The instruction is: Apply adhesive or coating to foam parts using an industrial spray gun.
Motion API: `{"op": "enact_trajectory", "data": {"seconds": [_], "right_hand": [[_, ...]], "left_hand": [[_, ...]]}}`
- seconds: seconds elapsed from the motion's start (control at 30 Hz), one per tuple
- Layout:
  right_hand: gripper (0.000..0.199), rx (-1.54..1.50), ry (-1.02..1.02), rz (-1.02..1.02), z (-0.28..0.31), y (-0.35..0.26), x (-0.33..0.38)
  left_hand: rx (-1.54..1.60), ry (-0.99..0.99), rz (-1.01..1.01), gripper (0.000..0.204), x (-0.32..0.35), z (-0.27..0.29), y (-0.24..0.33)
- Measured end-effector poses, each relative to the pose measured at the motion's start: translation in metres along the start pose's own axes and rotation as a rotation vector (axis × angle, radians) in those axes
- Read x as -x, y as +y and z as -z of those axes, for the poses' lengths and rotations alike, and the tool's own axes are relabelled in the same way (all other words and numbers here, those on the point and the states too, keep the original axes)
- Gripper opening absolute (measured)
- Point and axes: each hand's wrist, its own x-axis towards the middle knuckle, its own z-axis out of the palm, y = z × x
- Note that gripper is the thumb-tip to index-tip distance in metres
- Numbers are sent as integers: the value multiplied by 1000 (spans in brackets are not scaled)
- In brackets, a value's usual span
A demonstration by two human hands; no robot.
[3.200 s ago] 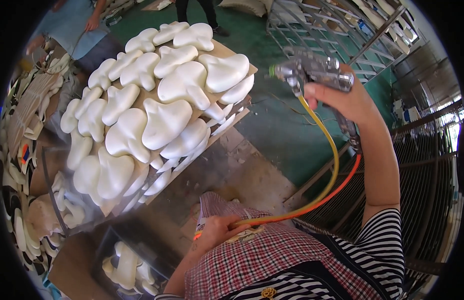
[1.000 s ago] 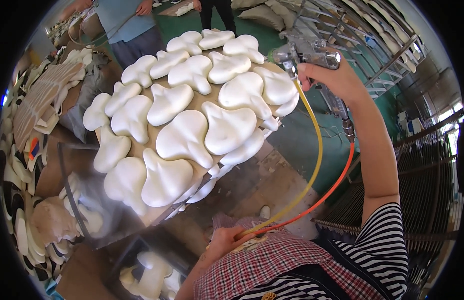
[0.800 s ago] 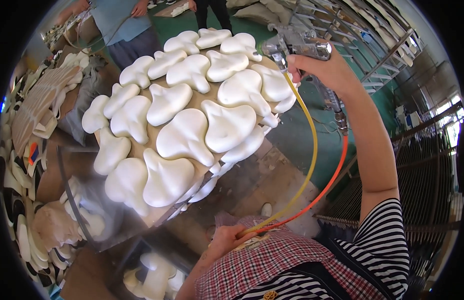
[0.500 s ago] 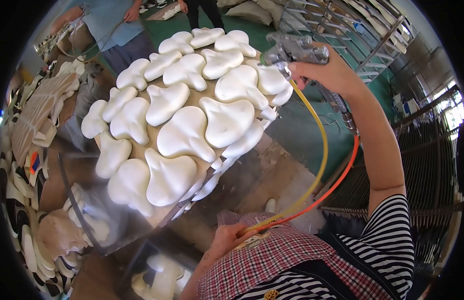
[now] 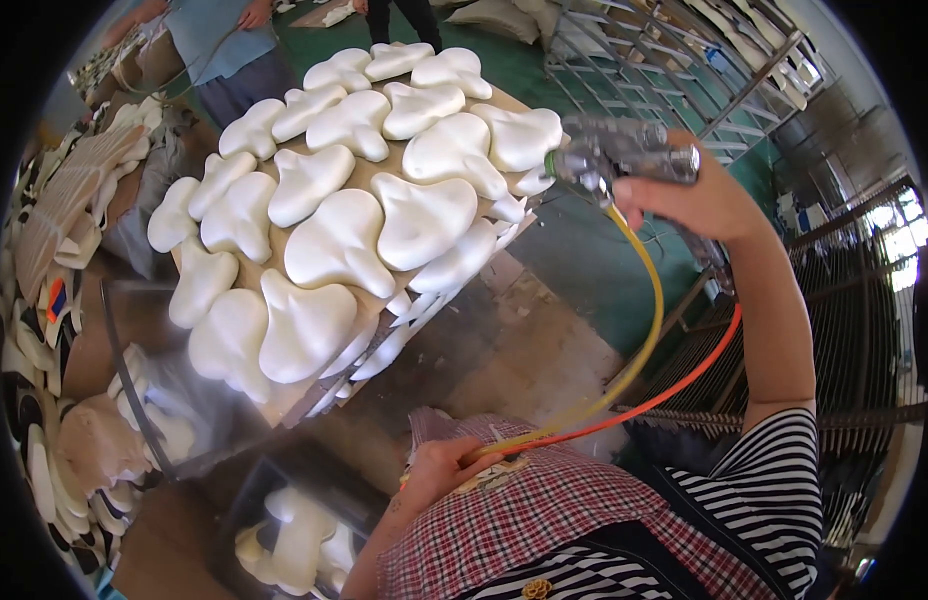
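My right hand point(image 5: 696, 196) grips a metal spray gun point(image 5: 612, 156) whose nozzle points left at the right edge of a tilted board point(image 5: 326, 292) covered with several white foam seat-shaped pieces point(image 5: 424, 215). A yellow hose point(image 5: 646, 330) and an orange hose point(image 5: 689, 378) run from the gun down to my left hand point(image 5: 439, 472), which holds them against my checked apron. The gun's nozzle is close to the nearest white pieces at the board's right side.
More white pieces lie in a box point(image 5: 294, 530) below the board. Stacks of flat parts point(image 5: 54, 210) stand at the left. A person in a blue top point(image 5: 224, 45) works beyond the board. Metal racks point(image 5: 684, 70) stand at the back right, over a green floor.
The spray gun has shifted slightly right and down along the board's right edge. My left hand keeps the hoses in the same place.
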Motion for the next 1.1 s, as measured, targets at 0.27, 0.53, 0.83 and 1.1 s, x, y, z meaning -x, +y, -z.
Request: {"op": "enact_trajectory", "data": {"seconds": [0.27, 0.53, 0.83, 1.1], "right_hand": [[15, -95, -179, 88, 16, 10, 42], [35, -56, -150, 171, 37, 45, 47], [29, -110, -152, 167, 56, 60, 81], [26, -192, -141, 178, 49, 64, 79]], "left_hand": [[-81, -12, -38, 22, 0, -50, 26], [-95, 20, -32, 23, 1, -87, 46], [-65, 26, -22, 22, 2, -107, 49], [-105, -25, -28, 26, 6, -103, 49]]}}
